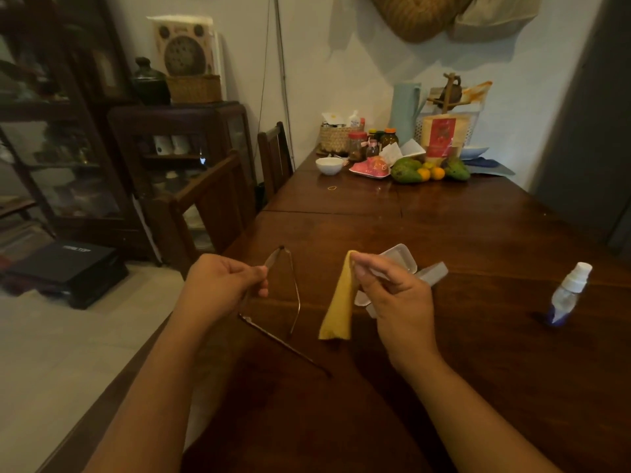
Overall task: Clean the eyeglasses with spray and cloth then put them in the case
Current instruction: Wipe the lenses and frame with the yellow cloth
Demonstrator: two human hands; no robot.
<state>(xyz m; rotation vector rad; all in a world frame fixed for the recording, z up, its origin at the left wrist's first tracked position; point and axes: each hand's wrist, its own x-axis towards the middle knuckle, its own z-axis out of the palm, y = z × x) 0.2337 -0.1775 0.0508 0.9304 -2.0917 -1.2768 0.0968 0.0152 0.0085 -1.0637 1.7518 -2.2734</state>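
Note:
My left hand [222, 285] pinches the thin-framed eyeglasses [290, 291] by the front, over the table's left edge; both temple arms are unfolded and one points down toward me. My right hand [392, 298] holds a yellow cloth [338, 308] by its top, so the cloth hangs down just right of the glasses. Behind that hand an open, clear plastic case [403, 259] lies on the dark wooden table [478, 353], partly hidden by my fingers. A small spray bottle [568, 291] with a white nozzle stands at the right, apart from both hands.
At the far end of the table are a white bowl [329, 165], a pink tray [370, 167], fruit [430, 170], jars and a woven basket [336, 138]. Wooden chairs [211, 206] stand along the table's left side. A rubber band [332, 188] lies mid-table.

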